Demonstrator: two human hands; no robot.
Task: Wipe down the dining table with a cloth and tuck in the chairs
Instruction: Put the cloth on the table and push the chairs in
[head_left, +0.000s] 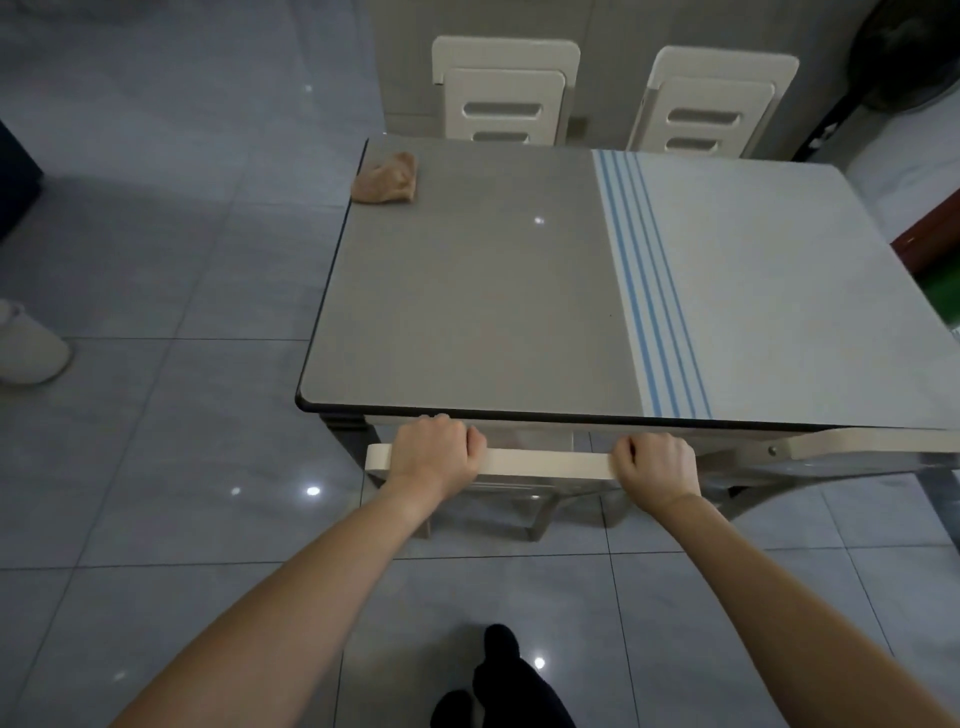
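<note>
Grey glossy tiles cover the floor (156, 415), and the dining table (467, 312) stands on them with a top that is half grey, half pale, split by blue stripes. At its far left corner lies the crumpled tan cloth (385, 177), with no hand on it. Along the near edge, the left hand (434, 452) curls its fingers over the top rail of the near chair (545, 462), and the right hand (657, 465) grips the same rail further right. The rail runs parallel to the near edge and sits just short of it, so I'd say the push goes straight away from the person, both hands sharing it evenly. Two chairs (506, 91) stand close against the far edge. At the near right, another chair (857, 441) sits angled, probably the next one to tuck in.
</note>
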